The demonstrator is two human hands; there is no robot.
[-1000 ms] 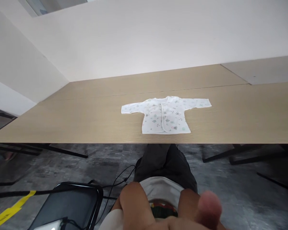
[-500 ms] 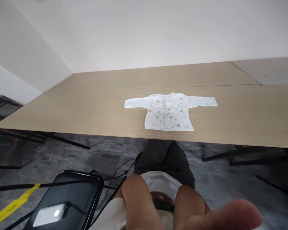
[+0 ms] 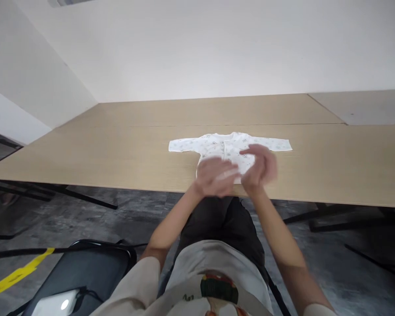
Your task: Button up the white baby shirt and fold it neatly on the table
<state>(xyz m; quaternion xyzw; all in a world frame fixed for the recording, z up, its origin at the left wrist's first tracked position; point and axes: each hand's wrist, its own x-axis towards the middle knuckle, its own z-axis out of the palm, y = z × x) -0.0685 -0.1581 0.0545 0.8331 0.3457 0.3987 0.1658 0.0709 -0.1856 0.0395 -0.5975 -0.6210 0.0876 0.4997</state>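
A white long-sleeved baby shirt (image 3: 215,144) with small printed motifs lies flat on the wooden table, its sleeves spread to both sides. Both hands are blurred and hover in front of its lower part, which they partly hide. My left hand (image 3: 216,176) has its fingers stretched toward the right and holds nothing that I can see. Close beside it, my right hand (image 3: 259,169) is raised with loosely bent fingers apart, also without anything visible in it. Whether either hand touches the cloth I cannot tell.
The light wooden table (image 3: 125,153) runs wide from left to right against a white wall (image 3: 197,52). At the lower left, a black chair (image 3: 85,267) bears a white device (image 3: 55,303) with a cable. A black strap with yellow tape (image 3: 19,276) crosses there.
Both hands have come up from low by my body to over the table's front edge, before the shirt. The shirt still lies spread out; the view has shifted slightly.
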